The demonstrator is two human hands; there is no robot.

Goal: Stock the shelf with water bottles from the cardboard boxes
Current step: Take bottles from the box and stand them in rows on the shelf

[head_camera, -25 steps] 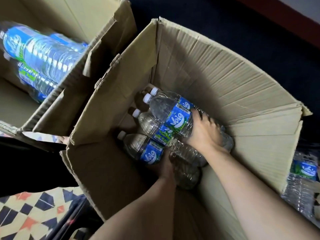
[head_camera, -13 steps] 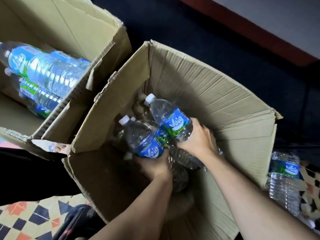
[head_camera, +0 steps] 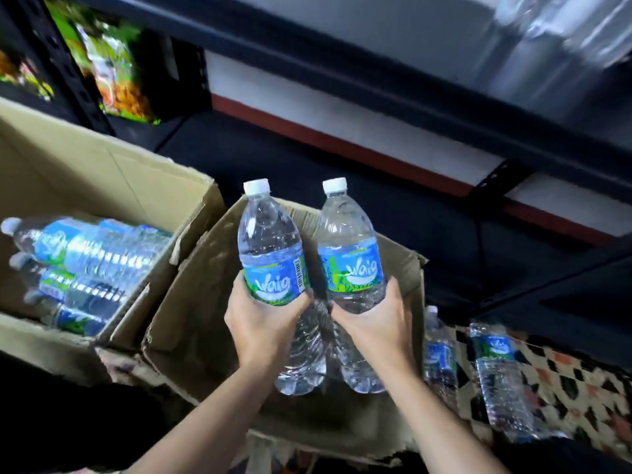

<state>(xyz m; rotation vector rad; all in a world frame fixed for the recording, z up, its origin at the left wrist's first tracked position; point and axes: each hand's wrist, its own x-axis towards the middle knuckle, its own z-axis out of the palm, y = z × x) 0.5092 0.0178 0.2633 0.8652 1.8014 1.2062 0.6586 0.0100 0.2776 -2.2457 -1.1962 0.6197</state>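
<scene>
My left hand grips a clear water bottle with a blue and green label and a white cap, held upright above the open cardboard box. My right hand grips a second, matching bottle right beside it. Both bottles are lifted clear of the box. The dark metal shelf runs across the top of the view, with a lower shelf board behind the box.
A second cardboard box at the left holds several bottles lying on their sides. Two bottles lie on the patterned floor at the right. Snack bags stand on the shelf at upper left. Blurred bottles stand on the upper shelf.
Both hands have lifted a bottle each out of the box to an upright hold above it. The view has tilted up, showing the shelf.
</scene>
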